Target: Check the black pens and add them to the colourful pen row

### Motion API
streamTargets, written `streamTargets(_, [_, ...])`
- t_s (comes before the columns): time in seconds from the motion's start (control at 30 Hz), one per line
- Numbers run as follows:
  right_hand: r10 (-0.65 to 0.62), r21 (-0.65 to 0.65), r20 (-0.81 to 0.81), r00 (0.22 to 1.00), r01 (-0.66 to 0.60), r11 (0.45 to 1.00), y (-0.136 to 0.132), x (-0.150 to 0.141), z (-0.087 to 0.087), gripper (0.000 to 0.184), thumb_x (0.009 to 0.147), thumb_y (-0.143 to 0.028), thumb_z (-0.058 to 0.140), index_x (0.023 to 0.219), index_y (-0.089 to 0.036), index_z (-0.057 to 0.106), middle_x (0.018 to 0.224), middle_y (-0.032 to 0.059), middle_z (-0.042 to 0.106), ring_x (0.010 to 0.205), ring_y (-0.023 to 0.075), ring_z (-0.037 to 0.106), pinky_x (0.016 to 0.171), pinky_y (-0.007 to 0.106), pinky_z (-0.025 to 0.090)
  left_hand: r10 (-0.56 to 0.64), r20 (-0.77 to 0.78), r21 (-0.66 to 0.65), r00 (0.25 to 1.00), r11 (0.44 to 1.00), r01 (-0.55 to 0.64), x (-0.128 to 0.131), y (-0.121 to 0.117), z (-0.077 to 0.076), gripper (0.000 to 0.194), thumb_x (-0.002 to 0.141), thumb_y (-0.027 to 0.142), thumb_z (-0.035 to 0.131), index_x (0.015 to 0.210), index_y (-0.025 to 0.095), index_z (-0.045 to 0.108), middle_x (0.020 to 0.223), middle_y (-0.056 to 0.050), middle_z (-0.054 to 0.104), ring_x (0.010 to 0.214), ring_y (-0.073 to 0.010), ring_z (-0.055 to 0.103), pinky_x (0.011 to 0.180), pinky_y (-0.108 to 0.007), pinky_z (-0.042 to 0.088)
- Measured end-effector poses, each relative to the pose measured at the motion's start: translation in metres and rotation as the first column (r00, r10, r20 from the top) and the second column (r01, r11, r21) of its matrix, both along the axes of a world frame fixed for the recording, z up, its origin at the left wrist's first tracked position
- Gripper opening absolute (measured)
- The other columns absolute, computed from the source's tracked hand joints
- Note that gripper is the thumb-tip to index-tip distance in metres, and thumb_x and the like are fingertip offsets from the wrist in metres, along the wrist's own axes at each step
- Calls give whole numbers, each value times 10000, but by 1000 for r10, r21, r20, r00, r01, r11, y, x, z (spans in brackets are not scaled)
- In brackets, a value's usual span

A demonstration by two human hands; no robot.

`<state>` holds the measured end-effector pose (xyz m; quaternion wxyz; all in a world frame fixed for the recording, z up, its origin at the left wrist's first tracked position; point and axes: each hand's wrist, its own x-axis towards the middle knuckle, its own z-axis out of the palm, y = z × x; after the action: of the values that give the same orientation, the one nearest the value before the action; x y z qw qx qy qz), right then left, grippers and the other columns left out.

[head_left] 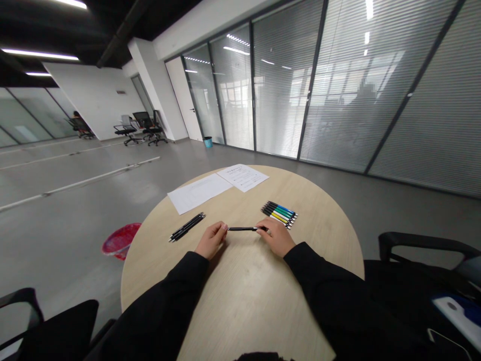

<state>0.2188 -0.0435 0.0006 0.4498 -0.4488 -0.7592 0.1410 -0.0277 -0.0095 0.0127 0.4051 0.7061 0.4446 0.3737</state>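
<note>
two bare hands hold one slim black pen [244, 228], which lies crosswise between them. left hand [211, 239]: fingers closed narrowly at the pen's pointed end. right hand [277, 236]: fingers closed on the opposite end. the left sleeve [165, 296] and right sleeve [319, 281] are black and lie along the edge of the round light-wood table [244, 306]. a bundle of black pens [187, 227] lies beside the left hand. a row of pens [278, 214] with blue, green, yellow and white barrels lies near the right hand. two paper sheets [199, 194] lie farther out on the table. on the floor at left stands a red wastebasket [121, 240]. black office chairs [141, 128] stand by the far wall. a glass partition with blinds [338, 85] runs along the right.
</note>
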Motion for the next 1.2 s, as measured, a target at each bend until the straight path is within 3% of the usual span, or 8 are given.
streamTargets(0.43, [-13, -12, -28, 1000, 13, 1000, 3, 2, -2, 65, 852, -156, 611, 868, -178, 670, 865, 54, 652, 831, 188, 576, 777, 319, 441, -57, 181, -71, 982, 995, 70, 2, -1, 0, 330, 819, 479, 613, 780, 175, 489, 613, 51, 459, 551, -94, 421, 553, -227, 344])
streamTargets(0.67, [-12, -17, -24, 1000, 12, 1000, 3, 3, -4, 72, 851, -156, 608, 875, -178, 672, 866, 57, 653, 836, 190, 580, 782, 322, 444, -53, 204, -92, 977, 993, 73, 1, -3, 2, 289, 767, 402, 682, 826, 166, 526, 670, 32, 505, 590, -98, 465, 567, -229, 383])
streamTargets(0.83, [-24, -18, -23, 999, 23, 1000, 4, 3, -4, 82, 844, -145, 615, 887, -179, 676, 865, 52, 657, 828, 186, 581, 772, 316, 439, -26, 245, -120, 969, 991, 57, 4, -4, 5, 354, 728, 408, 707, 938, 172, 548, 749, 20, 529, 607, -100, 483, 565, -233, 397])
streamTargets(0.93, [-20, -18, -28, 999, 20, 1000, 3, 2, -3, 75, 843, -143, 620, 876, -178, 678, 862, 49, 656, 827, 183, 579, 773, 312, 438, 16, 204, -119, 979, 993, 8, 5, -5, 6, 344, 800, 499, 604, 850, 163, 552, 660, 28, 506, 548, -96, 444, 524, -226, 353])
streamTargets(1.07, [-11, -19, -26, 1000, 10, 1000, 2, 1, -1, 70, 845, -148, 625, 869, -183, 680, 851, 46, 655, 814, 180, 575, 762, 310, 436, 38, 33, -94, 999, 995, -35, 4, -5, 7, 481, 859, 595, 465, 628, 173, 494, 505, 41, 424, 461, -97, 377, 470, -231, 282])
streamTargets(1.2, [0, -15, -26, 1000, 0, 1000, 1, 1, -1, 70, 848, -149, 624, 871, -183, 680, 849, 44, 655, 806, 177, 574, 760, 311, 437, 4, -24, -70, 1000, 998, -6, 3, -6, 6, 498, 861, 596, 463, 577, 188, 439, 480, 46, 407, 442, -94, 355, 466, -235, 270])
